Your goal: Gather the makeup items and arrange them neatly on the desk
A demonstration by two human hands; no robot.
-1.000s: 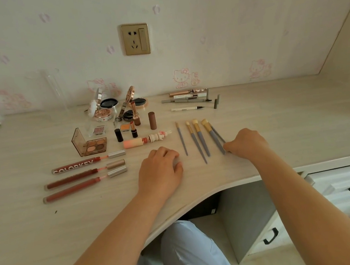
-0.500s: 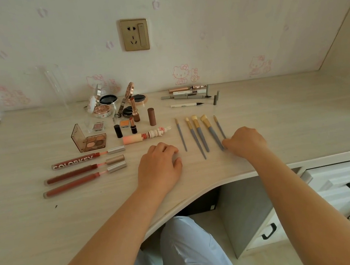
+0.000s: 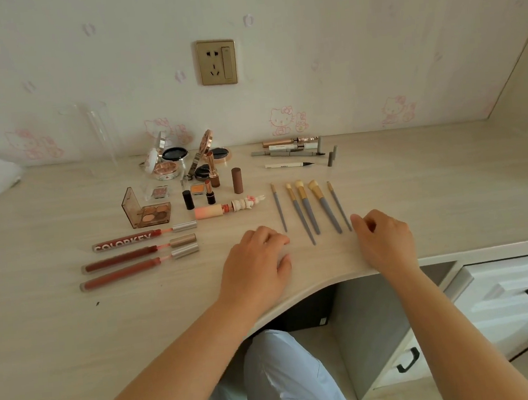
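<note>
Five grey-handled brushes [image 3: 308,210] lying fanned on the pale wood-grain desk [image 3: 448,182], at twelve o'clock from both hands. Evening their uneven lower tips, probably, by nudging slim smooth handles gently to prevent rolling. Left hand [image 3: 256,265] resting knuckles-up, fingers loosely curled, holding nothing; right hand [image 3: 384,241] likewise curled, gripping nothing, fingertips just beside the rightmost handle. Sitting at ten o'clock: glossy lip-gloss tubes [image 3: 139,255], hard-cornered clear palette [image 3: 147,211]. Lying at one o'clock: thin eyeliner pens [image 3: 290,152].
</note>
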